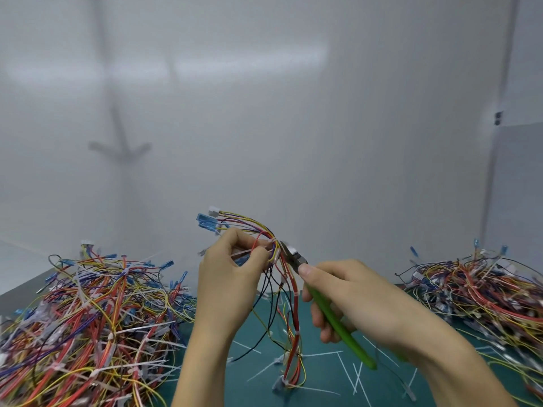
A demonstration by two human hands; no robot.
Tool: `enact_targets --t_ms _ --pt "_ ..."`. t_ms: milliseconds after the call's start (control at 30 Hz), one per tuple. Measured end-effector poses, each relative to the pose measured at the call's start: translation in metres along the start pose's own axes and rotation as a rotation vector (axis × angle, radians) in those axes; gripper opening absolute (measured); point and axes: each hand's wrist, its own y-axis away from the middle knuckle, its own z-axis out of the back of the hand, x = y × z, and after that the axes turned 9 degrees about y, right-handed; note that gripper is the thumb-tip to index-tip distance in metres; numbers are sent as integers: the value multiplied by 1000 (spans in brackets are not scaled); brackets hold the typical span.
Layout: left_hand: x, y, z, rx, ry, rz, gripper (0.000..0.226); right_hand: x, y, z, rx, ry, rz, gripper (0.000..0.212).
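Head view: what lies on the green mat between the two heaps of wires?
Head view: cut white cable-tie ends lie scattered on the mat, under the harness held by the left hand; the right hand holds cutters.

Left hand (232, 271) pinches wire harness (289, 292) at its white cable tie (273, 240), raised above green mat (317, 374). Right hand (352, 298) grips green-handled cutters (332, 312), jaws at the tie. Cut tie offcuts (349, 368) on mat. Wire piles at left (88, 318) and right (482, 292).
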Motion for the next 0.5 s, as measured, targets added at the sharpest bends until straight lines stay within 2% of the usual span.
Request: enact_targets --t_ms 100,167,267,333,500 --pt "1 -1 1 -9 25 21 10 1 -2 1 -70 -41 22 46" --pt "1 -2 0 10 73 40 10 1 -5 -2 -186 -56 31 46" --pt "-2 0 -3 59 166 76 12 -3 -12 -9 -357 -11 45 25" --pt "-5 1 -6 85 201 87 12 -8 -16 -12 -405 -29 54 15" --pt "-6 5 -11 123 143 45 13 -13 -20 -13 -461 -93 85 17"
